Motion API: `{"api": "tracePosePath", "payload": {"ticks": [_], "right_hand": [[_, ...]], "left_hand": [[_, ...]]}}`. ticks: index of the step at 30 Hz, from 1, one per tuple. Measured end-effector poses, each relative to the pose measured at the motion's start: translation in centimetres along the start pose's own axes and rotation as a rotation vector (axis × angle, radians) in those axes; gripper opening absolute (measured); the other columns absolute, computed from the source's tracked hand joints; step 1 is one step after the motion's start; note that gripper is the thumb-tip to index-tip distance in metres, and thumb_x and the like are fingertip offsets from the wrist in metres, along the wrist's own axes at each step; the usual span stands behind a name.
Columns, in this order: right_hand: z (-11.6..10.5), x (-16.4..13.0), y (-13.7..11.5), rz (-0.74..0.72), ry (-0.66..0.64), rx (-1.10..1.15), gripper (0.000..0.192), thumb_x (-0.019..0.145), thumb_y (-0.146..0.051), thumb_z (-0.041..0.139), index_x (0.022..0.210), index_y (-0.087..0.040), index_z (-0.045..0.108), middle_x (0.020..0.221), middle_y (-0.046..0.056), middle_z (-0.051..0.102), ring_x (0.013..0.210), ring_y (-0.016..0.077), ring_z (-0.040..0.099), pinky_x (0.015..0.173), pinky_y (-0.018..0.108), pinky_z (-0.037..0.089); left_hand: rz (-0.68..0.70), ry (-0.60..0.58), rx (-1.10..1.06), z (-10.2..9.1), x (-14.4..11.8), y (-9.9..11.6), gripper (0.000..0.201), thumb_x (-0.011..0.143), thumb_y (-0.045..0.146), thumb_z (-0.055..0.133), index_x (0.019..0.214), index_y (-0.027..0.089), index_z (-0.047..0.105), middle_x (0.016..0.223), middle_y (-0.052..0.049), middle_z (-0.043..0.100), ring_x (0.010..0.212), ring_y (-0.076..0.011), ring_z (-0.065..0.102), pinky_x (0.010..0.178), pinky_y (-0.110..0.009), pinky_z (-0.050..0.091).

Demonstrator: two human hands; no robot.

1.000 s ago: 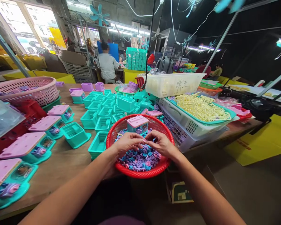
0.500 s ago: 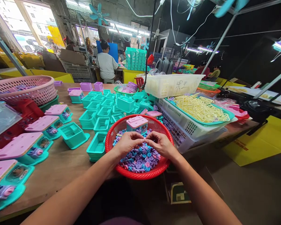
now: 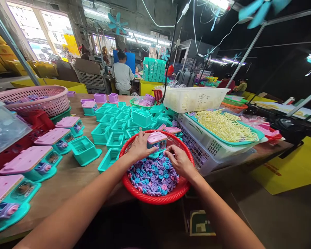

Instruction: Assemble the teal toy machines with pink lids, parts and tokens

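Observation:
A small teal toy box with a pink lid (image 3: 157, 137) rests in the red basket (image 3: 157, 200), on top of the loose pieces. My left hand (image 3: 141, 147) grips its left side, thumb toward the front and fingers reaching behind. My right hand (image 3: 180, 159) is closed in a pinch close to the toy's right front corner; what sits between its fingertips is mostly hidden. Many small purple, blue and pink spiral-shaped pieces (image 3: 155, 176) fill the basket under both hands.
Pink-lidded toy boxes (image 3: 28, 159) line the table's left side. Teal boxes (image 3: 116, 126) crowd the middle. Yellow pieces lie in a teal tray (image 3: 259, 137) at right, beside a white crate (image 3: 194, 98). A pink basket (image 3: 52, 103) stands at left. A person (image 3: 122, 74) sits farther back.
My hands, fingertips together before, have parted. The left has moved onto the toy box; the right stays pinched, near the toy's corner. The view has shifted slightly.

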State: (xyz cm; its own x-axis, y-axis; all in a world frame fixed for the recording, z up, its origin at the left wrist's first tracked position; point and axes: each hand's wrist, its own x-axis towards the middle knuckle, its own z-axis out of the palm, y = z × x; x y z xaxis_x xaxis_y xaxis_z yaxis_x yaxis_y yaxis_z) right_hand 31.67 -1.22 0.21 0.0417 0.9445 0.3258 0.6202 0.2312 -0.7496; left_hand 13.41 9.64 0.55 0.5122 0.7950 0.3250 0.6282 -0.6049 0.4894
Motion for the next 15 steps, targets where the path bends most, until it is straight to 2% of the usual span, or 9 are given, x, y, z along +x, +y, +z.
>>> {"api": "tracePosePath", "payload": {"ticks": [3, 7, 10, 13, 15], "right_hand": [[0.0, -0.1, 0.2, 0.011, 0.055, 0.016, 0.02, 0.095, -0.037, 0.049, 0.086, -0.02, 0.055, 0.083, 0.002, 0.058, 0.077, 0.0152, 0.053, 0.071, 0.028, 0.041], [0.0, -0.1, 0.3, -0.036, 0.087, 0.055, 0.018, 0.094, -0.036, 0.05, 0.086, -0.02, 0.056, 0.096, 0.005, 0.061, 0.091, 0.0178, 0.057, 0.083, 0.031, 0.045], [0.0, 0.0, 0.3, -0.055, 0.123, 0.071, 0.02, 0.094, -0.036, 0.05, 0.082, -0.021, 0.055, 0.109, 0.008, 0.062, 0.104, 0.0201, 0.057, 0.091, 0.033, 0.045], [-0.1, -0.1, 0.4, -0.028, 0.167, 0.094, 0.022, 0.093, -0.037, 0.051, 0.08, -0.021, 0.054, 0.116, 0.011, 0.062, 0.109, 0.0216, 0.058, 0.089, 0.033, 0.046], [-0.2, -0.2, 0.3, 0.005, 0.141, 0.135, 0.022, 0.094, -0.038, 0.051, 0.08, -0.021, 0.053, 0.113, 0.011, 0.064, 0.107, 0.0218, 0.059, 0.087, 0.033, 0.046]], "left_hand": [[-0.082, 0.005, -0.108, 0.3, 0.5, 0.0, 0.069, 0.075, 0.048, 0.071, 0.132, 0.018, 0.048, 0.131, -0.014, 0.045, 0.125, -0.0312, 0.05, 0.108, -0.044, 0.04], [-0.116, -0.062, -0.34, -0.2, 0.6, 0.2, 0.07, 0.07, 0.05, 0.075, 0.127, 0.021, 0.049, 0.128, -0.012, 0.055, 0.12, -0.0305, 0.054, 0.104, -0.042, 0.042], [-0.19, -0.04, -0.499, -0.3, 0.5, 0.6, 0.056, 0.073, 0.046, 0.072, 0.118, 0.019, 0.052, 0.122, -0.011, 0.062, 0.113, -0.0276, 0.059, 0.097, -0.039, 0.046], [-0.26, -0.021, -0.587, 0.0, 0.0, 1.0, 0.042, 0.076, 0.036, 0.068, 0.111, 0.019, 0.053, 0.111, -0.008, 0.067, 0.101, -0.0239, 0.064, 0.087, -0.034, 0.05], [-0.296, -0.015, -0.609, 0.4, -0.4, 1.2, 0.045, 0.076, 0.037, 0.069, 0.113, 0.018, 0.054, 0.111, -0.009, 0.067, 0.103, -0.0244, 0.064, 0.088, -0.034, 0.05]]}}
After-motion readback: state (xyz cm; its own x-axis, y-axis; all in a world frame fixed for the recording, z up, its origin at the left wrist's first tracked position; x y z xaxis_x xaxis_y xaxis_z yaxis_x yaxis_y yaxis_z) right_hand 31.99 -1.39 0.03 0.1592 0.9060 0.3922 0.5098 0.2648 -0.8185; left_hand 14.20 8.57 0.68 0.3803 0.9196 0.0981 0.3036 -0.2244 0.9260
